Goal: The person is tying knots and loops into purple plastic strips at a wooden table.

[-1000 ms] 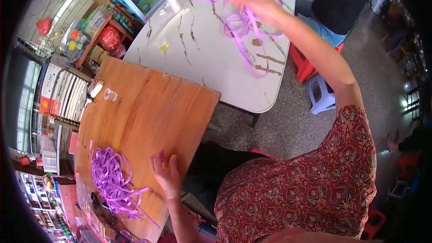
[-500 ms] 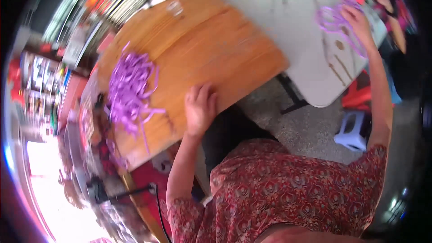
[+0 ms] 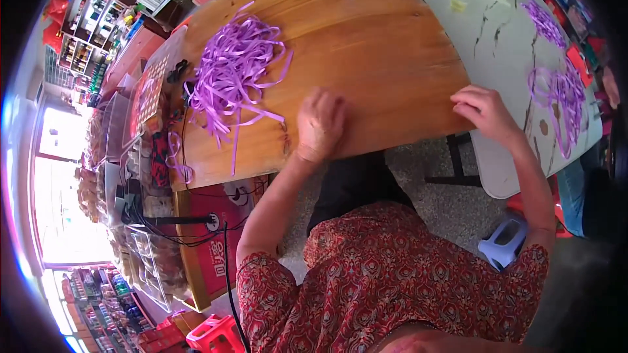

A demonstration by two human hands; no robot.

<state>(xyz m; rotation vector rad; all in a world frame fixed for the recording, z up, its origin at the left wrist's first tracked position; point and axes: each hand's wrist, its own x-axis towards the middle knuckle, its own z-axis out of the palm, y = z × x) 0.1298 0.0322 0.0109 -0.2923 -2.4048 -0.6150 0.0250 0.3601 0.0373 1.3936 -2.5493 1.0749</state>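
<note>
In the head view, a purple ribbon pile lay left on the wooden counter. The left hand, palm down and blurred, was right of it; whether it gripped anything could not be told. The right hand, half-spread, bare, was nearest the counter's right corner. Looped ribbon lay on the white counter.

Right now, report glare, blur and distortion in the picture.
Head view: the window at left is blown out to white; head view: the left hand looks slightly blurred; head view: the wooden table bows at its edges, and the corners darken.
</note>
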